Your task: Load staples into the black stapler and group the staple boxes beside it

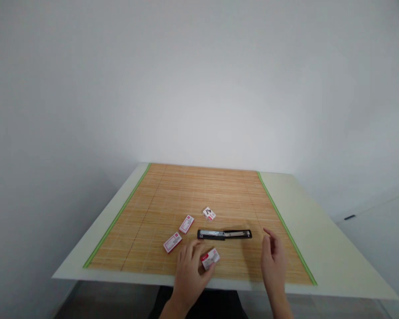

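Note:
My left hand [189, 272] holds a small white-and-red staple box [210, 258] just above the bamboo mat [199, 195], near the table's front edge. My right hand [273, 261] hovers empty with fingers apart, a little to the right. A black stapler [224, 234], swung fully open and lying flat, rests on the mat just beyond both hands. Three more small white-and-red boxes lie on the mat: one [172, 243] at front left, one [186, 224] behind it, and one [209, 214] farther back.
The mat has green edging [119, 215] and covers the middle of a pale table [319, 221]. A white wall stands behind the table. A white cabinet with a dark handle [350, 217] is at the right.

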`<state>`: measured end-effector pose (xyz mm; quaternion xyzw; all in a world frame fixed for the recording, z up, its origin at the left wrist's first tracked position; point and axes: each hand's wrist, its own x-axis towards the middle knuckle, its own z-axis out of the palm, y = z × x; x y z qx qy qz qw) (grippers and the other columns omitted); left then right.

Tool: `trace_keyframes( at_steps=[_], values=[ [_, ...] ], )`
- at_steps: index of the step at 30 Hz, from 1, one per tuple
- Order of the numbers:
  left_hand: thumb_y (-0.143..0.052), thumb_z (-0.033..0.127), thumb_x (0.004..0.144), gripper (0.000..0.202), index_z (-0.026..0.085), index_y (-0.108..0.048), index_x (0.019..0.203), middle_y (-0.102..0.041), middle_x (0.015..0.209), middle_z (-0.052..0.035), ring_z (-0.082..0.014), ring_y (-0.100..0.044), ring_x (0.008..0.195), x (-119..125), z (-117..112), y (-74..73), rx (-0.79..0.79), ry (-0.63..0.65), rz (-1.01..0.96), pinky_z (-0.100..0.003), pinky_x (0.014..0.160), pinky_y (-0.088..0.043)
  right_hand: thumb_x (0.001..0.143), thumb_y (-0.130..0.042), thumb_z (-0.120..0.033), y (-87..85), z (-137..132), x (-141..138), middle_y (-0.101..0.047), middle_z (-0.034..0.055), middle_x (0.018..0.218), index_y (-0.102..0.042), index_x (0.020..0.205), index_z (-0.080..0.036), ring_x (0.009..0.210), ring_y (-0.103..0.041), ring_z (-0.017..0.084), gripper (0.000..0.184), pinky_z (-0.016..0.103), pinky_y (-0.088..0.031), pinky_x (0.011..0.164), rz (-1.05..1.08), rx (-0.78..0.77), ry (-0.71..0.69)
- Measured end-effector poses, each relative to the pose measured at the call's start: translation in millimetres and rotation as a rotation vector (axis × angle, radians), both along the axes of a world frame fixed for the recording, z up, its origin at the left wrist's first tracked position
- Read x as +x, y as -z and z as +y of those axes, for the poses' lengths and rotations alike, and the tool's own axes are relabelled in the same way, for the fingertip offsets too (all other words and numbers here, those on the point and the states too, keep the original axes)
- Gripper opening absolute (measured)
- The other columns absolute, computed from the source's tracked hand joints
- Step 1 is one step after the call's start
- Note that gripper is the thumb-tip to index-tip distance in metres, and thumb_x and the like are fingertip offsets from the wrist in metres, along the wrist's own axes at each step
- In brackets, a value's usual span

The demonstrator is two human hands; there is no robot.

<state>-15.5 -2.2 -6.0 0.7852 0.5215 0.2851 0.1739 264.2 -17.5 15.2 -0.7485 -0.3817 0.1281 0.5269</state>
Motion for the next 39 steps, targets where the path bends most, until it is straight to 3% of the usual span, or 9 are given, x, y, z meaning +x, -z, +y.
trace_keyframes(
  at_steps=[2, 4, 8, 17, 20, 23, 27, 30, 39],
  values=[
    [-0.071, 0.04, 0.088, 0.047, 0.031, -0.063, 0.133, -0.061, 0.131, -0.0073, -0.0307, -0.055, 0.121, -8, 0, -4.6, -0.063, 0.08, 0.008, -0.047, 0.104, -0.044, 0.095, -0.051, -0.065, -0.6, -12, -15, -0.07, 0.0071, 0.101, -0.064, 0.13, -0.021, 0.089, -0.064, 0.023, 0.058, 0.035, -0.05, 0.082, 0.074, -0.022, -0.078],
    [-0.071, 0.038, 0.088, 0.041, 0.032, -0.064, 0.128, -0.064, 0.124, -0.0058, -0.0291, -0.056, 0.115, -14, 3, -11.1, -0.125, 0.173, 0.028, -0.044, 0.1, -0.045, 0.089, -0.058, -0.071, 5.0, -18, -33, -0.067, 0.0031, 0.085, -0.063, 0.128, -0.022, 0.072, -0.063, 0.019, 0.062, 0.031, -0.049, 0.065, 0.295, -0.14, -0.316],
    [-0.068, 0.035, 0.091, 0.036, 0.032, -0.064, 0.126, -0.065, 0.122, -0.0038, -0.0264, -0.056, 0.113, -22, 17, -23.5, -0.194, 0.283, 0.036, -0.041, 0.097, -0.043, 0.077, -0.062, -0.083, 24.6, -18, -69, -0.064, -0.0014, 0.068, -0.062, 0.111, -0.021, 0.042, -0.048, 0.01, 0.07, 0.021, -0.031, 0.039, 0.694, -0.446, -0.66],
    [-0.065, 0.039, 0.095, 0.036, 0.036, -0.063, 0.131, -0.065, 0.126, -0.0011, -0.0264, -0.054, 0.117, -16, 32, -24.8, -0.2, 0.354, 0.034, -0.043, 0.101, -0.04, 0.076, -0.055, -0.088, 29.5, -10, -81, -0.058, -0.0059, 0.047, -0.056, 0.11, -0.019, 0.028, -0.033, 0.007, 0.077, 0.018, -0.017, 0.032, 0.866, -0.556, -0.706],
    [-0.068, 0.039, 0.093, 0.049, 0.037, -0.057, 0.14, -0.061, 0.134, -0.0021, -0.0269, -0.052, 0.123, -18, 32, -16.5, -0.2, 0.336, 0.018, -0.043, 0.104, -0.04, 0.077, -0.057, -0.086, 26.3, -7, -62, -0.052, -0.0076, 0.046, -0.06, 0.11, -0.018, 0.031, -0.029, 0.006, 0.076, 0.02, -0.017, 0.035, 0.754, -0.529, -0.665],
    [-0.074, 0.039, 0.087, 0.06, 0.035, -0.053, 0.143, -0.058, 0.138, -0.0045, -0.028, -0.05, 0.127, -26, 29, -7.7, -0.199, 0.273, -0.01, -0.043, 0.108, -0.041, 0.079, -0.065, -0.073, 23.1, -3, -48, -0.047, -0.0085, 0.051, -0.065, 0.113, -0.018, 0.042, -0.038, 0.01, 0.065, 0.022, -0.026, 0.044, 0.442, -0.418, -0.642],
    [-0.07, 0.039, 0.091, 0.042, 0.032, -0.062, 0.131, -0.061, 0.127, -0.0054, -0.028, -0.054, 0.12, -38, 25, -5.2, -0.192, 0.24, -0.011, -0.043, 0.104, -0.044, 0.084, -0.07, -0.044, 13.7, 3, -61, -0.056, -0.0052, 0.064, -0.063, 0.137, -0.023, 0.061, -0.055, 0.016, 0.057, 0.027, -0.038, 0.059, 0.027, -0.44, -0.782],
    [-0.064, 0.033, 0.094, 0.032, 0.031, -0.063, 0.126, -0.062, 0.123, -0.0051, -0.0266, -0.056, 0.115, -40, 25, -10.3, -0.195, 0.254, -0.019, -0.042, 0.101, -0.045, 0.082, -0.07, -0.03, 5.8, 8, -76, -0.062, -0.0031, 0.069, -0.068, 0.131, -0.027, 0.066, -0.059, 0.018, 0.049, 0.027, -0.039, 0.064, -0.154, -0.5, -0.824],
    [-0.065, 0.023, 0.086, 0.034, 0.029, -0.064, 0.119, -0.062, 0.121, -0.0055, -0.0269, -0.058, 0.114, -30, 24, -15.9, -0.149, 0.184, -0.066, -0.042, 0.101, -0.046, 0.081, -0.072, -0.029, 2.5, 18, -70, -0.057, -0.0054, 0.068, -0.069, 0.121, -0.027, 0.066, -0.057, 0.016, 0.04, 0.026, -0.038, 0.064, -0.113, -0.459, -0.814]
  ],
)
